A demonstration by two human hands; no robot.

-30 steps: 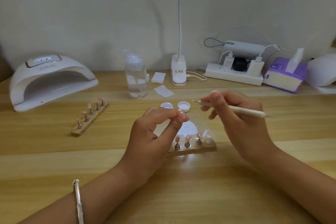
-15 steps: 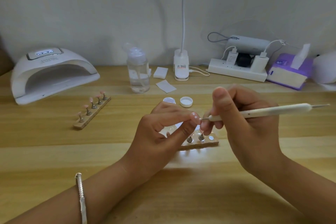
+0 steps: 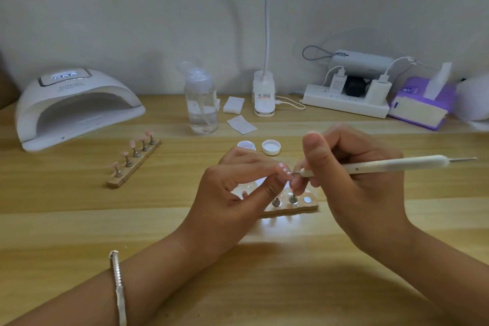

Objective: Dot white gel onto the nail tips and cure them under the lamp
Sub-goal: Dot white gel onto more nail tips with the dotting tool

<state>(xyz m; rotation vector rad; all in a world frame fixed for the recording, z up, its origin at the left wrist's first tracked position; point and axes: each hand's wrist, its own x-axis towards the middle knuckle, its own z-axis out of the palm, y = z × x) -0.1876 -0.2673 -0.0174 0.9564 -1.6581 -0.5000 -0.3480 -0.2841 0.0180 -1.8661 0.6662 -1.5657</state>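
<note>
My left hand (image 3: 235, 193) pinches a pink nail tip (image 3: 283, 169) that bears small white dots. My right hand (image 3: 352, 182) grips a white dotting pen (image 3: 391, 164), and its fine metal point touches the tip's right edge. Below my fingers lies a wooden holder strip (image 3: 293, 206) with two metal stands and a bare magnet showing. A second holder strip (image 3: 133, 164) with several pink tips sits to the left. The open white gel pot (image 3: 246, 145) and its lid (image 3: 271, 146) stand just behind my hands. The white curing lamp (image 3: 74, 106) is at the far left.
A clear pump bottle (image 3: 201, 106), white wipes (image 3: 241, 124), a desk lamp base (image 3: 264, 98), a power strip with chargers (image 3: 346, 103) and a purple tissue pack (image 3: 420, 106) line the back of the wooden table (image 3: 238, 286) against the wall.
My right hand swung the pen round so its point now meets the nail tip in my left hand. Both hands came closer together, and white dots show on the tip.
</note>
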